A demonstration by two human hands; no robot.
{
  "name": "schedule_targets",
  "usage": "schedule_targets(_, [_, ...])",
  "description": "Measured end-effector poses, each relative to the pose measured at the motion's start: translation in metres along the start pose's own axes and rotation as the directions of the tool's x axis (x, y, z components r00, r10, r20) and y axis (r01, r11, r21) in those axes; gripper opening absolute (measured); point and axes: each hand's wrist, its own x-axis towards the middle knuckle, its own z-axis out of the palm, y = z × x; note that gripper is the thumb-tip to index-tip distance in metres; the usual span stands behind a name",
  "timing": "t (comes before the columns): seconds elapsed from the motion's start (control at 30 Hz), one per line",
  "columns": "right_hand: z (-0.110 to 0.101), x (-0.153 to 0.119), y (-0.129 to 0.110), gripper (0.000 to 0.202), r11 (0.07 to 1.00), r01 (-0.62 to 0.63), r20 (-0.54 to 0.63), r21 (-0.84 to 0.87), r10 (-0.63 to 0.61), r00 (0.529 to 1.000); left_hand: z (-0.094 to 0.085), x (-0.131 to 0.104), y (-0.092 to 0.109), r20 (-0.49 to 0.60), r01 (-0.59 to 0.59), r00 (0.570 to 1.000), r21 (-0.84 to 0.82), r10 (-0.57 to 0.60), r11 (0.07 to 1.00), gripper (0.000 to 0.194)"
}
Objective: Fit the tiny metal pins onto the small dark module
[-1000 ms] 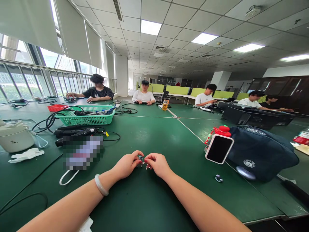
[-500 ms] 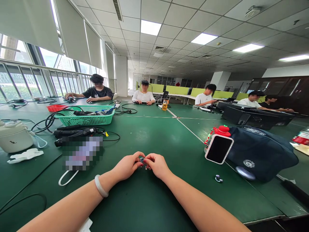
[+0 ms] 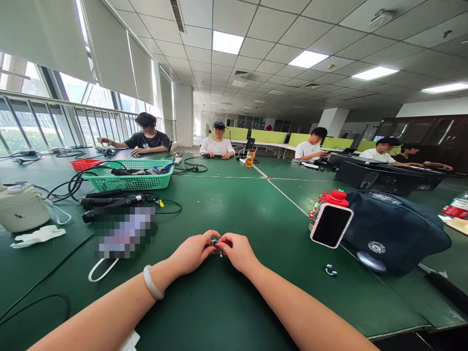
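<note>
My left hand point(image 3: 195, 252), with a pale bangle on its wrist, pinches a small grey-blue object point(image 3: 214, 242) between thumb and fingers. From the other side, the fingertips of my right hand point(image 3: 237, 251) close on the same piece. Both hands meet just over the green table point(image 3: 219, 302). Most of the object is hidden by the fingers, so its kind cannot be made out. Tiny pale bits show just below the fingertips. Off to the right lies a small dark, shiny curved piece point(image 3: 331, 270) that resembles a clip-on earbud.
A blurred-out purple item point(image 3: 127, 233) with a white strap, black devices point(image 3: 117, 201) and a green basket point(image 3: 131, 181) are at left. At right, a phone point(image 3: 332, 225) leans on a red-capped bottle point(image 3: 336, 197) beside a navy bag point(image 3: 395, 229). Several people sit farther off.
My hands stay in nearly the same place, with the right fingers shifted slightly around the small object. At far left, a co-worker's hand has lifted a little.
</note>
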Motion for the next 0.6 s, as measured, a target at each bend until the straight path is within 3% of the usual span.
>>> schedule_targets(0.37, [-0.0007, -0.0008, -0.0014, 0.012, 0.979, 0.118, -0.017, -0.167, -0.122, 0.992, -0.0001, -0.0015, 0.0016, 0.015, -0.013, 1.0, -0.048, 0.013, 0.999, 0.032])
schedule_targets(0.6, [-0.0033, -0.0033, -0.0083, 0.013, 0.95, 0.207, 0.05, -0.235, -0.201, 0.978, -0.0034, -0.0034, 0.004, 0.025, -0.039, 0.999, -0.136, 0.043, 0.99, 0.035])
